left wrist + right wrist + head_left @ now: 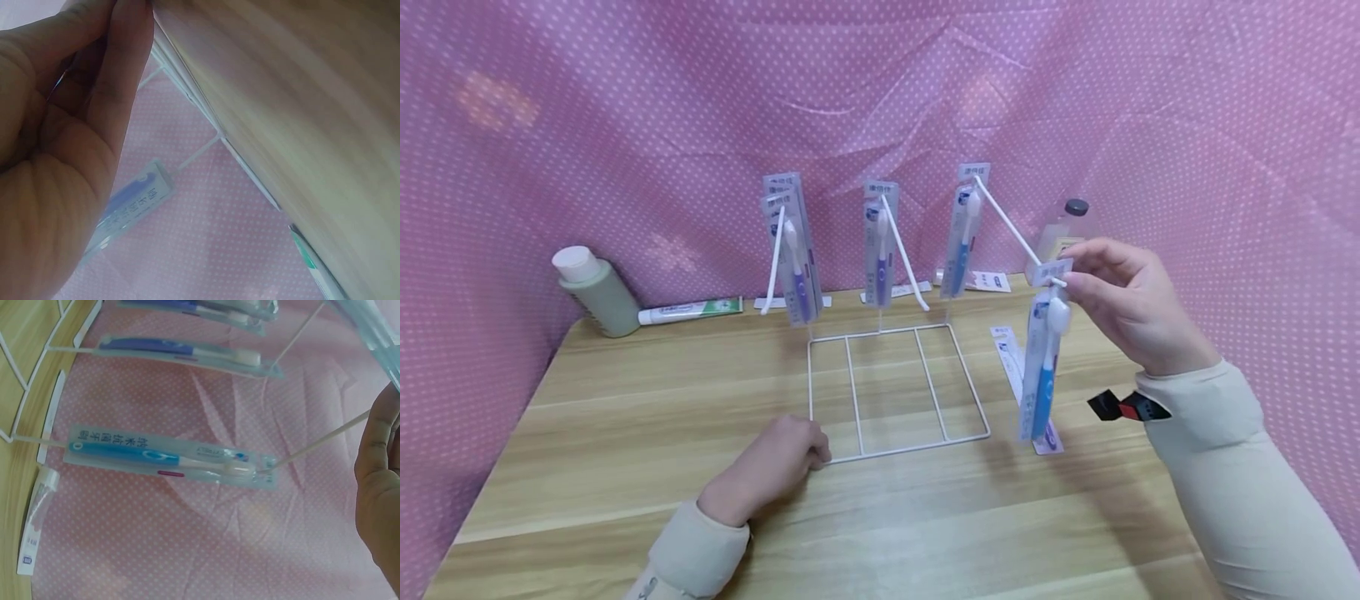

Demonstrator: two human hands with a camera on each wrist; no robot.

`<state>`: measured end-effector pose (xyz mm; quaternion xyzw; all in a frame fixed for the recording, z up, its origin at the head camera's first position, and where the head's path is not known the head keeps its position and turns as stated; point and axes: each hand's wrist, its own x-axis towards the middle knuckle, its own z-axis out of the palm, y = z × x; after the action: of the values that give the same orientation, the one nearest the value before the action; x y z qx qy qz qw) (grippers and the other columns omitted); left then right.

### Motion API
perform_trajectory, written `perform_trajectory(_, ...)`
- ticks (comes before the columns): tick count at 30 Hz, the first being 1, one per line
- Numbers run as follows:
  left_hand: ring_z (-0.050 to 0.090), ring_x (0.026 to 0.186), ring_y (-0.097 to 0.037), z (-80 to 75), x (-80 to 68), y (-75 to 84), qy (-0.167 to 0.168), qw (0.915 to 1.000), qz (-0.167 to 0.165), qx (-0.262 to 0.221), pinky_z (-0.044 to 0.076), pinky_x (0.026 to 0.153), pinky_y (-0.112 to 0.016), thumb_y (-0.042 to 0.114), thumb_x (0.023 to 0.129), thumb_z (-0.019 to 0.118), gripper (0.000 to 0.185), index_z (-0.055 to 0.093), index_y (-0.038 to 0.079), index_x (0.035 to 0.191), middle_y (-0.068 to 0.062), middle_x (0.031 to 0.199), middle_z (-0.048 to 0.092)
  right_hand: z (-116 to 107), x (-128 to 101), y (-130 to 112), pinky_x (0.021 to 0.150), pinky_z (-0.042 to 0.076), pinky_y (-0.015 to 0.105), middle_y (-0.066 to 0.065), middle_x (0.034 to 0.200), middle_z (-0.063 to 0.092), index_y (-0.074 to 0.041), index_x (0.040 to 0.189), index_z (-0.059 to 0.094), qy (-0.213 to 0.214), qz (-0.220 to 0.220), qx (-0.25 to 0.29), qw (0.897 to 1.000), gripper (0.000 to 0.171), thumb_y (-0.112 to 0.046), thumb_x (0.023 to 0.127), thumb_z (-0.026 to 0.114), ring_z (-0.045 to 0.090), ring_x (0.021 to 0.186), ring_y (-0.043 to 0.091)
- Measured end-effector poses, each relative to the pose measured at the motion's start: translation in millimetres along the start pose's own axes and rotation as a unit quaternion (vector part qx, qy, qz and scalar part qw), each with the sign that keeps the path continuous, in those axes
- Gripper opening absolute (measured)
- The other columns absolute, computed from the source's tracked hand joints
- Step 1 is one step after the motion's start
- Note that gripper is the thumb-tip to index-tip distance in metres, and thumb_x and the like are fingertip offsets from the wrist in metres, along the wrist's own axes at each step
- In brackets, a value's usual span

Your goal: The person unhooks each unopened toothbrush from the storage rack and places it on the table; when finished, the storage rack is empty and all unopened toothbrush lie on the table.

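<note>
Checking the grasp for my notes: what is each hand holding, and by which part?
The right hand pinches the clear-packaged blue toothbrush by its top hang tab. The left hand presses the white wire rack at its front corner.

Pink white-dotted curtain, white wire rack, blue toothbrush pack, green bottle

Blue packaged toothbrush upright, seemingly at hook's tip

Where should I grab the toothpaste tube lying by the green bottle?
Probably round its middle, coming from above. The toothpaste tube lies flat on the table, long and thin, with its cap end beside the green bottle, so fingers can close across its narrow width.
</note>
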<state>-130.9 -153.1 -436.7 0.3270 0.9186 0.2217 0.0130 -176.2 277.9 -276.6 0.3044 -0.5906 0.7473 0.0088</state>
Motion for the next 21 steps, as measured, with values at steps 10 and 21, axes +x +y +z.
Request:
perform_trajectory(10, 0.071, 0.079, -0.012, 2.8, 0.0, -0.1, 0.002, 1.0000, -0.005, -0.003, 0.060, 0.072, -0.029, -0.009, 0.081, 0.078, 0.022, 0.080, 0.013, 0.081, 0.003, 0.082, 0.076, -15.8, -3.2, -13.8, 0.086, 0.062, 0.030, 0.020, 0.109, 0.074, 0.017, 0.124, 0.063, -0.008, -0.041, 0.076, 0.996, 0.036, 0.027, 0.099, 0.040, 0.073, 0.097, 0.024)
perform_trajectory(21, 0.070, 0.078, -0.011, 0.2, -0.6, 2.4, 0.004, 1.0000, -0.004, -0.006, 0.060, 0.071, -0.029, -0.010, 0.080, 0.077, 0.023, 0.080, 0.012, 0.080, 0.003, 0.081, 0.076, -72.2, -3.2, 3.3, 0.083, 0.062, 0.023, 0.006, 0.106, 0.075, 0.000, 0.121, 0.073, 0.087, 0.127, -0.035, 0.987, 0.028, 0.012, 0.102, 0.056, 0.074, 0.093, 0.014)
